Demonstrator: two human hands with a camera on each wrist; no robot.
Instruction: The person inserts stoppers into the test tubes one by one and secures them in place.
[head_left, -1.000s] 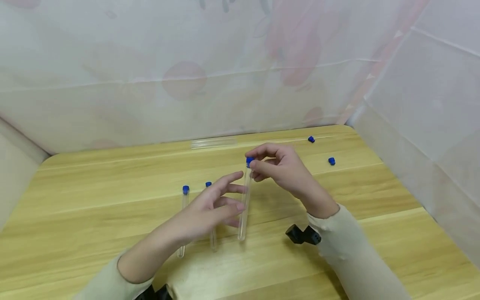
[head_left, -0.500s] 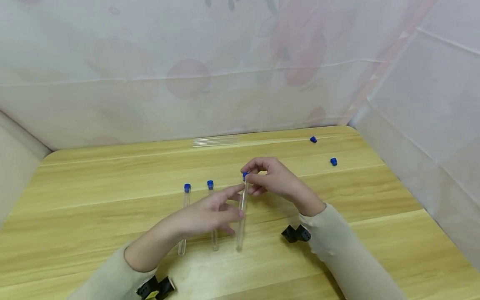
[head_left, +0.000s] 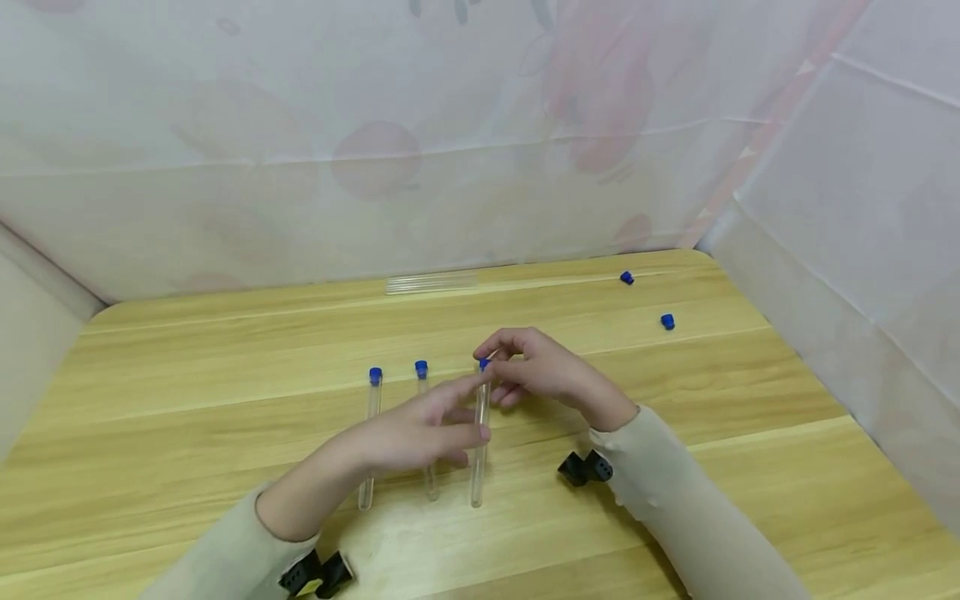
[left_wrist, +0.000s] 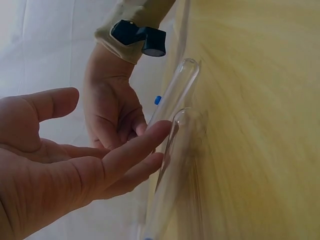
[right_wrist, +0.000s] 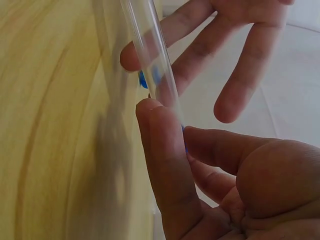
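1. A pale wooden surface point(head_left: 225, 417), smooth and lightly grained, fills the scene, with a white patterned cloth backdrop point(head_left: 375, 125) hung behind it.
2. The left hand point(head_left: 420, 429) lies open, fingers straight, their tips resting against the middle of a clear test tube point(head_left: 478, 442).
3. The right hand point(head_left: 536, 371) has its grip closed on the tube's blue cap point(head_left: 484, 363), pinched between thumb and fingertips; the tube slants, its rounded bottom near the surface.
4. Two capped test tubes point(head_left: 369, 442) and point(head_left: 426, 437) lie parallel just to the left; another clear tube point(head_left: 431, 283) lies at the far edge.
5. Two loose blue caps point(head_left: 667, 321) and point(head_left: 626, 277) sit well apart at the far right.
6. Likely risk: the slick, round tube could slip from the light finger contact and roll into its neighbours, or the cap could pull off under the pinch.
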